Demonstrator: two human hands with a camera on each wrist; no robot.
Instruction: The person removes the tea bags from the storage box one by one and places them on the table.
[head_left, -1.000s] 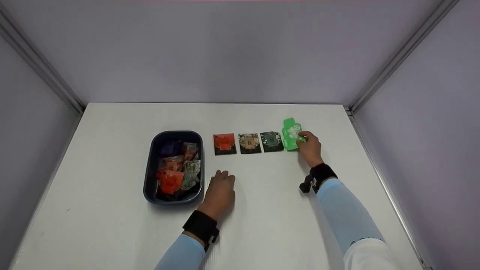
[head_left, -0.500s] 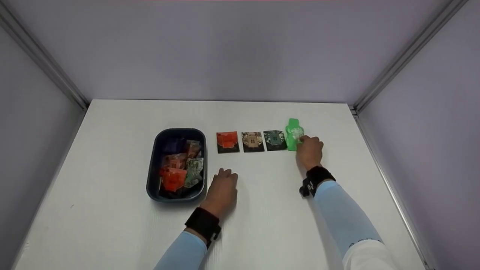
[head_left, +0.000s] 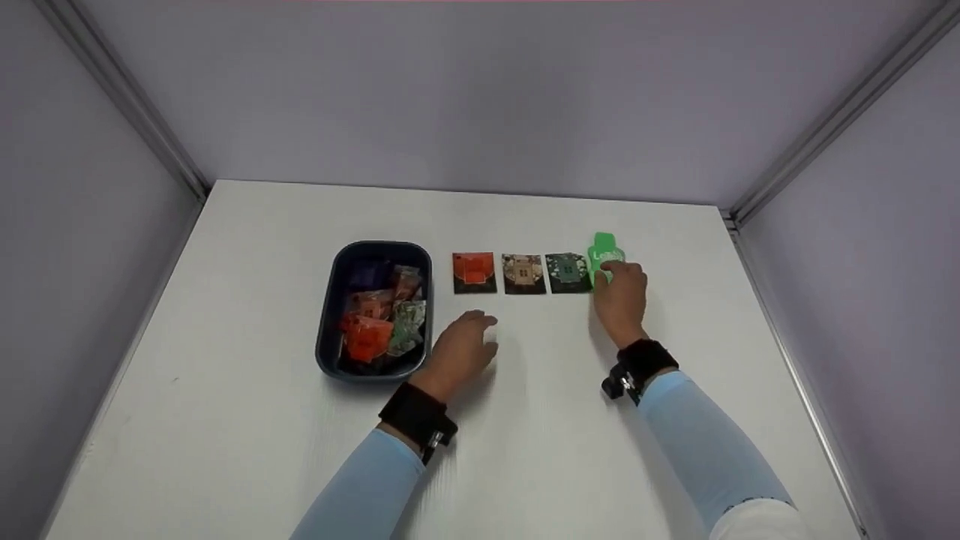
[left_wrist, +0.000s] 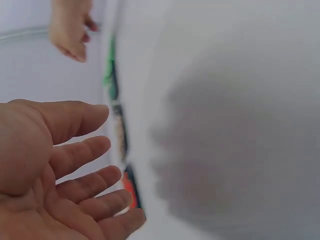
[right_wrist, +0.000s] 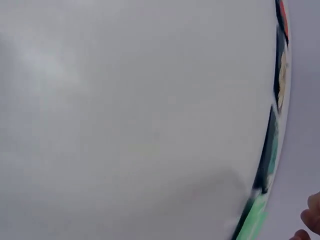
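A bright green bottle-shaped packet (head_left: 604,251) with white lettering lies on the white table at the right end of a row. My right hand (head_left: 622,300) hovers over its lower part; in the left wrist view that hand is apart from the table, fingers loosely bent. To the packet's left lie a dark green patterned packet (head_left: 568,272), a tan one (head_left: 523,274) and a red one (head_left: 474,272). My left hand (head_left: 459,356) is raised beside the bin, holding nothing; its palm and relaxed fingers (left_wrist: 82,185) show in the left wrist view.
A dark blue oval-cornered bin (head_left: 324,330) stands left of the row, holding several crumpled packets in red, orange, green and purple. Grey walls (head_left: 480,97) enclose the white table (head_left: 225,420) at the back and sides.
The green packet has been straightened and set closer to the dark green one, and my right hand has come off it. My left hand has risen and spread its fingers. The head view has shifted.
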